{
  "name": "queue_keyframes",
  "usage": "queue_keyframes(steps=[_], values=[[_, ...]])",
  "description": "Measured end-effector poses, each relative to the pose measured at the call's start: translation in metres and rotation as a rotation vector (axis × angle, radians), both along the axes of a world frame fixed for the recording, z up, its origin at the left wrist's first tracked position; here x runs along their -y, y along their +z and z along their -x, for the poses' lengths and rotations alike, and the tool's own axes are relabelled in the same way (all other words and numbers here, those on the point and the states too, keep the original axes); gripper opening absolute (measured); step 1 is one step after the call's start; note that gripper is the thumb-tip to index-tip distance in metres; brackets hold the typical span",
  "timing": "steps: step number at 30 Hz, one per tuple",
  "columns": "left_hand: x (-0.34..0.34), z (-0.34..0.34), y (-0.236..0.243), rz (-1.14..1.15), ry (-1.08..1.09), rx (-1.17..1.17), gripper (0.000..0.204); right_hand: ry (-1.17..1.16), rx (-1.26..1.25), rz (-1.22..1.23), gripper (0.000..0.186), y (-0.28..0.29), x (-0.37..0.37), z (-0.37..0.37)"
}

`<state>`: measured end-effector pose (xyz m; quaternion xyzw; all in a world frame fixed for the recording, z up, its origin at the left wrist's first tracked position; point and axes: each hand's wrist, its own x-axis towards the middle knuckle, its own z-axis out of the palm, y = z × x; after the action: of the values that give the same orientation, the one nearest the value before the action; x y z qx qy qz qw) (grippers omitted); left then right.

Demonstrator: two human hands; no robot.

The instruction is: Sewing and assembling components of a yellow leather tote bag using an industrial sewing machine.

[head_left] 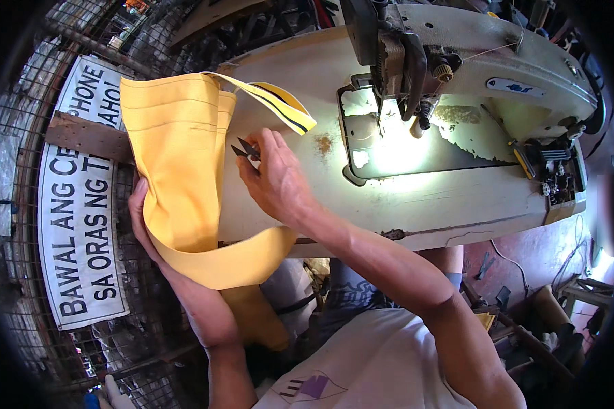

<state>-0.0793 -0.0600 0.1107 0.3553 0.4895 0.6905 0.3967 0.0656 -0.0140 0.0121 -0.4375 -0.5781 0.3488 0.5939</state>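
Note:
My left hand grips the side of a long yellow fabric piece with stitched lines across its upper part. Most of its fingers are hidden behind the cloth. From the fabric's top a narrow yellow strap with a dark stripe loops to the right over the table, and its lower part folds across my left forearm. In my right hand is a small pair of dark thread snips, blades pointing left toward the fabric, apart from it.
A sewing machine with its lamp lit stands at the right of the worn sewing table. A yellow-handled screwdriver lies on the machine's bed. Left of the table are a wire mesh wall and a white lettered sign.

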Motion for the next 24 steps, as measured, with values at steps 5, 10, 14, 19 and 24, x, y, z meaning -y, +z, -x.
queue_keyframes(steps=[5, 10, 14, 19, 24], values=[[0.008, -0.011, 0.008, 0.027, -0.129, 0.115, 0.047, -0.048, -0.12, -0.029, 0.026, 0.001, -0.021, 0.022], [0.006, -0.014, 0.005, 0.029, -0.102, 0.13, 0.046, -0.057, -0.131, -0.114, 0.019, -0.008, -0.03, 0.004], [0.003, -0.007, 0.001, 0.032, -0.012, 0.13, 0.043, 0.102, 0.166, -0.086, 0.018, -0.023, 0.01, -0.056], [0.015, -0.074, -0.034, -0.007, 0.144, -0.225, 0.036, -0.195, 0.634, 0.137, 0.027, -0.036, 0.085, -0.189], [0.011, -0.123, -0.116, -0.093, -0.571, -1.426, 0.066, -0.677, 1.052, 0.226, 0.023, -0.056, 0.11, -0.306]])
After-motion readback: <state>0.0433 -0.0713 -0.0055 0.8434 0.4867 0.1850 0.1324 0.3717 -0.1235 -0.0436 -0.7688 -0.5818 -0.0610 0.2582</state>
